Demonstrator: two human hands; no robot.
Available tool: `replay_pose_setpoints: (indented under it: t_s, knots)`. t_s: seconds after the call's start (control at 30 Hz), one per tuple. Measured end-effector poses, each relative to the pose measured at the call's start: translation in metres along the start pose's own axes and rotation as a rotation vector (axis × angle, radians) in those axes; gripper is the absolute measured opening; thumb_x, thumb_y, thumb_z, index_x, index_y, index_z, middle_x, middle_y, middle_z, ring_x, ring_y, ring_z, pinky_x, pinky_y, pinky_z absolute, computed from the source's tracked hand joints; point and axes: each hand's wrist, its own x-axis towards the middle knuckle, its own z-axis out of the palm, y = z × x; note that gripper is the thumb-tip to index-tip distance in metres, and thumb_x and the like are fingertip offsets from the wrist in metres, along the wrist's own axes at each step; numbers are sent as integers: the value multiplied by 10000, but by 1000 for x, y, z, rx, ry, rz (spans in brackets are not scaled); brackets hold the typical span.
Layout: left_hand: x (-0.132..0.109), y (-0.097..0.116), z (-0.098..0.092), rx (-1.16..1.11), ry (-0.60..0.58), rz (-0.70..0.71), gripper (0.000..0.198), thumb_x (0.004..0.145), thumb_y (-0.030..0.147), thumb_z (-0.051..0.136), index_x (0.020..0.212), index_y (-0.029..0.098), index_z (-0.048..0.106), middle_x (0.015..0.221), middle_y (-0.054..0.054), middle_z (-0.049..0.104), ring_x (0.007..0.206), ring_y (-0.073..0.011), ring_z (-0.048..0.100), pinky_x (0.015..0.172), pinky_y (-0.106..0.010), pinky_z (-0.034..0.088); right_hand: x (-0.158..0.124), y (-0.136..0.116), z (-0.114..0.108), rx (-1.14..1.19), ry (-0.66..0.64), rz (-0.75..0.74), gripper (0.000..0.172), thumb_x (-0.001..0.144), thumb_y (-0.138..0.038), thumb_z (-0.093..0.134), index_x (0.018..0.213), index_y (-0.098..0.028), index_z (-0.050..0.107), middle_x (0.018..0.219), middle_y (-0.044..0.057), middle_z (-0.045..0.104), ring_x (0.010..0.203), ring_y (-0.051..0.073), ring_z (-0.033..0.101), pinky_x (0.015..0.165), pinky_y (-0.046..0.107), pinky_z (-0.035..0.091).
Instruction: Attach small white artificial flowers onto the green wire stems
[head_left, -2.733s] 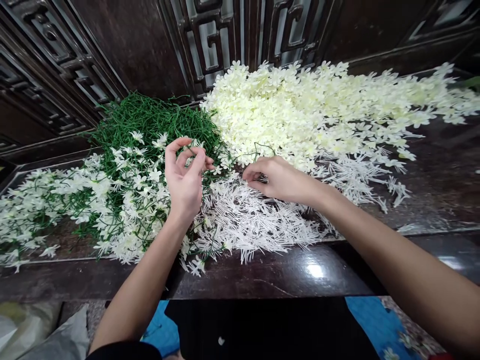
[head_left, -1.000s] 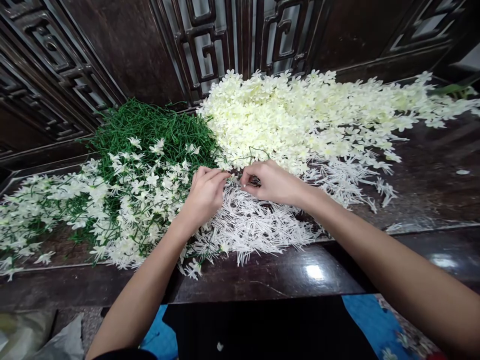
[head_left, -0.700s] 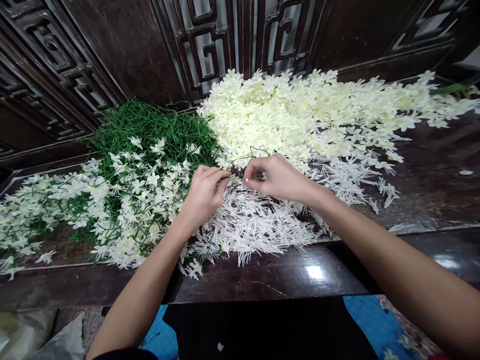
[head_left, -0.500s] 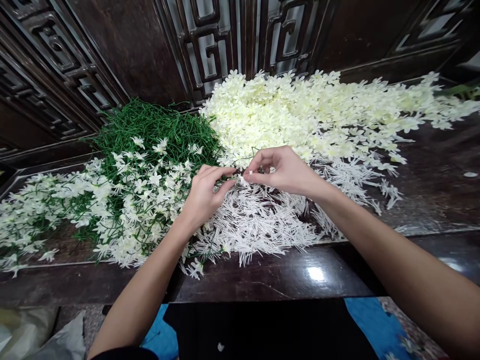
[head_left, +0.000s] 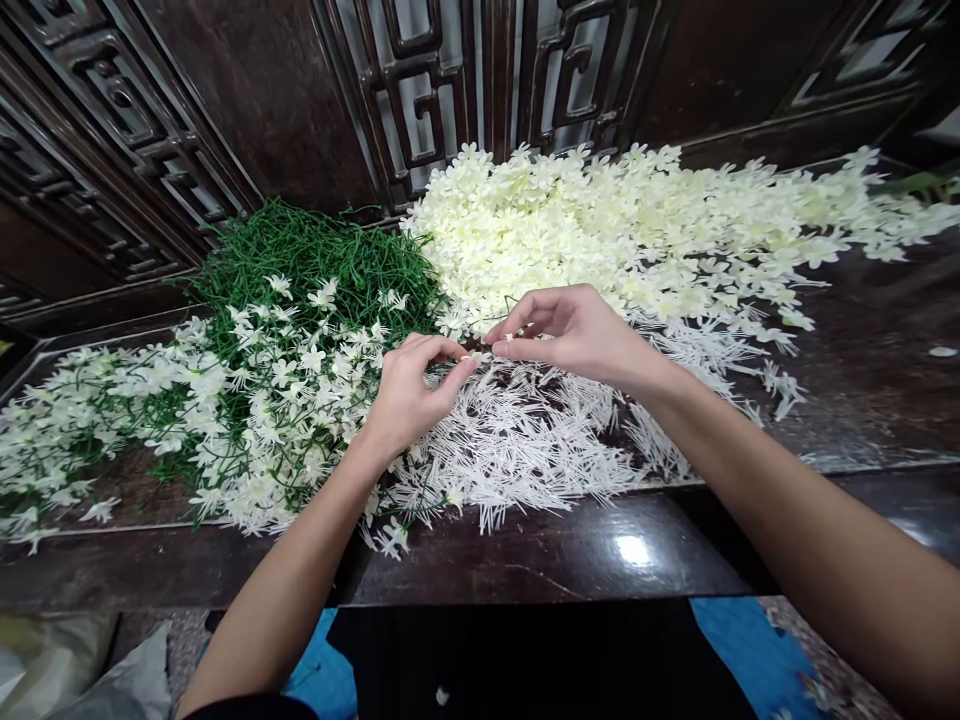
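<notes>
Over the far edge of the white artificial stamen pile (head_left: 525, 440), the left hand (head_left: 411, 388) pinches a small white floret (head_left: 474, 357), axis unclear; the right hand (head_left: 581, 335), just beside, closes on a white bit (head_left: 509, 338).

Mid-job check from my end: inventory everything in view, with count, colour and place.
Green stems: too many to count, green, back left
Cream flower heads: too many to count, pale yellow, back centre to right
White sprigs: too many to count, white, front centre
Stemmed flowers: too many to count, white and green, left
Small pieces: count unclear, white, centre
Bench: one, dark brown, underneath
Carved panels: several, dark brown, behind
Blue material: count unclear, blue, below
Clothing: count unclear, black, bottom centre
Left hand: one, bare, left of centre
Right hand: one, bare, right of centre
</notes>
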Motion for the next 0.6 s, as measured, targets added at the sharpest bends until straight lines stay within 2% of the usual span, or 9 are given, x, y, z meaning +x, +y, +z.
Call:
replay_pose_setpoints:
  t_s: [0.17, 0.3, 0.43, 0.6]
  knots:
    - [1, 1, 2, -184, 54, -155, 94, 764, 244, 681, 692, 189, 659, 818, -61, 753, 716, -171, 646, 622, -339, 487, -2, -5, -3, -22, -29, 48, 257, 658, -394, 860, 785, -212, 730, 736, 37, 732, 626, 170, 672, 643, 375, 583]
    - [1, 4, 2, -364, 105, -225, 103, 700, 225, 716, 623, 191, 656, 799, -73, 755, 734, -174, 681, 651, -345, 528, -5, -3, 6, 54, -78, 95, 259, 643, -358, 875, 741, -201, 693, 669, 32, 725, 590, 176, 690, 593, 358, 592]
    - [1, 6, 1, -411, 87, -146, 86, 700, 191, 741, 628, 208, 696, 796, -61, 761, 827, -194, 700, 760, -390, 557, -6, -4, 14, 30, -114, 98, 190, 695, -330, 836, 738, -209, 696, 704, 26, 724, 622, 164, 688, 649, 363, 608]
    - [1, 8, -1, -379, 40, -69, 57, 721, 174, 746, 704, 227, 735, 856, -49, 774, 863, -197, 698, 809, -409, 561, -6, -8, 15, -14, -82, 64, 99, 738, -259, 784, 778, -201, 714, 797, 34, 730, 737, 179, 696, 767, 402, 600]
